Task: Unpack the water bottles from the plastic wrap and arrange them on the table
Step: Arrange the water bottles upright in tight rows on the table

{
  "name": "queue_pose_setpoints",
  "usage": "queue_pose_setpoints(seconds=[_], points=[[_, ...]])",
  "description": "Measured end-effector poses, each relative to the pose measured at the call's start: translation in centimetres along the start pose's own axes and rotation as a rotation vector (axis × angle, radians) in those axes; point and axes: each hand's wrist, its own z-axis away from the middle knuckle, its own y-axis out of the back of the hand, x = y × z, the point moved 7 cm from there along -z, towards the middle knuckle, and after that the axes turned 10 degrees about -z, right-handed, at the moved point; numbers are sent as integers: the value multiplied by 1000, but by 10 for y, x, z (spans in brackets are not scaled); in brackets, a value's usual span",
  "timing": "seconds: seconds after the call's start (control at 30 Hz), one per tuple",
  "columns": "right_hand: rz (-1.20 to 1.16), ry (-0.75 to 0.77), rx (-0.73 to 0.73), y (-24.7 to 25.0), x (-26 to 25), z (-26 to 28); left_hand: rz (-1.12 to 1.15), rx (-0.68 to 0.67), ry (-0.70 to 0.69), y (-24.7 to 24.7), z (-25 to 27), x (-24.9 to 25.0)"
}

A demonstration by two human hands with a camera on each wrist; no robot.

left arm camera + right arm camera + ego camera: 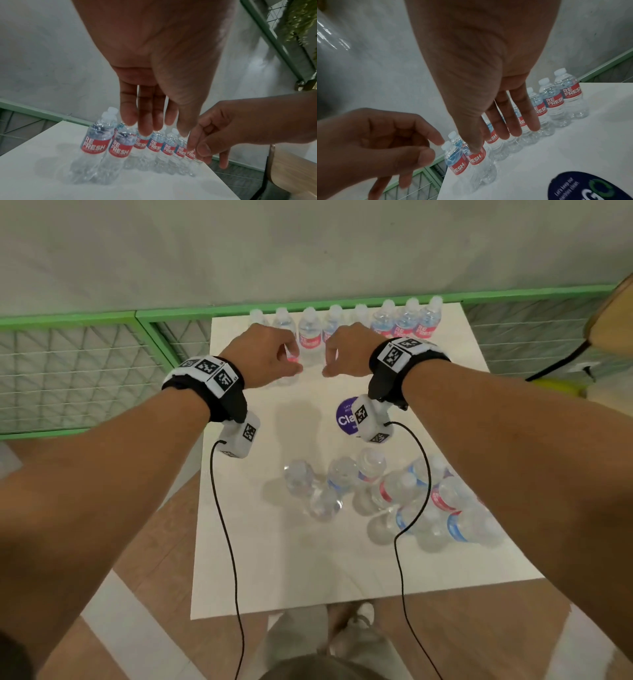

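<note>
Several small water bottles with red and blue labels stand in a row (404,323) along the far edge of the white table (308,577). My left hand (274,361) and right hand (337,357) hover just above this row, a bottle (310,337) showing between them. The left hand (154,121) hangs with its fingers straight down over the caps and holds nothing. The right hand (505,125) likewise hangs with straight fingers and is empty. A loose cluster of more bottles (394,494), some upright and some lying, sits at the table's near right. No plastic wrap shows around them.
A round purple sticker (344,419) lies mid-table behind the wrist camera. A green mesh fence (68,371) runs behind and left of the table. A wooden chair (613,316) stands at the far right. Bare tabletop lies at the near left.
</note>
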Motion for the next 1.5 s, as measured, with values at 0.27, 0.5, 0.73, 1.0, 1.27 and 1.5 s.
queue_pose_setpoints(seconds=[0.27,0.5,0.73,1.0,1.27,1.5], points=[[91,22,-174,-48,20,86,-33,-293,77,-54,78,46],[137,44,-213,-87,36,127,-113,-341,122,-95,117,65],[159,150,-102,-93,40,140,-195,-247,135,-93,125,68],[109,136,-74,-76,46,116,-191,-203,113,-80,99,64],[43,120,50,-20,59,45,-211,-141,37,-55,4,46],[24,87,61,6,74,-39,-235,-161,-21,-46,-82,39]])
